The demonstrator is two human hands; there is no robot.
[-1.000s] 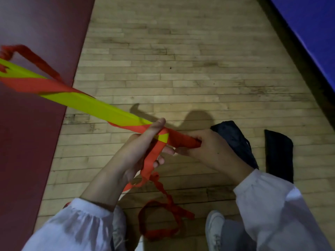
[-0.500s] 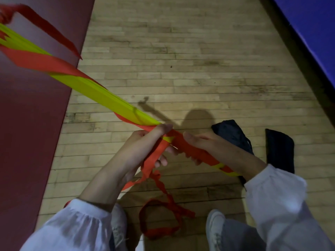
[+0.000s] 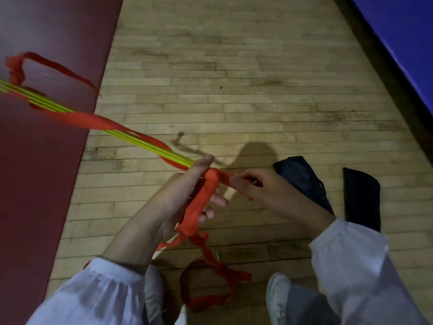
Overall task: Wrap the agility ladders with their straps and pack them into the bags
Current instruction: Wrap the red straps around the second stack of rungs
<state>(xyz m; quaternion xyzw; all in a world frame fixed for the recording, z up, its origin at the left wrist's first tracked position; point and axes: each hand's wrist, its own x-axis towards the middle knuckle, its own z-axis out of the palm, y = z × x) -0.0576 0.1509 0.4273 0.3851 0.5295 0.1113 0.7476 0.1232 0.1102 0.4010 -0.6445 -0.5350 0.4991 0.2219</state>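
Note:
A bundle of yellow ladder rungs [image 3: 145, 143] slants from the far left down to the middle, with a red strap [image 3: 93, 120] wound around it in spirals. My left hand [image 3: 185, 198] grips the bundle's near end, fingers curled under it. My right hand [image 3: 264, 191] pinches the strap close to that end, just right of the left hand. Loose red strap [image 3: 210, 273] hangs down from my hands and loops on the floor. Two black bags lie on the floor at right: one [image 3: 302, 177] partly behind my right hand, the other [image 3: 360, 198] flat beside it.
The wooden floor [image 3: 234, 90] stretches ahead. A dark red mat [image 3: 42, 160] covers the left side and a blue mat [image 3: 403, 38] runs along the upper right. My shoes [image 3: 278, 296] show at the bottom between my sleeves.
The bundle has turned and now shows its thin edges. My right hand has come back from the lower right to pinch the strap next to my left hand.

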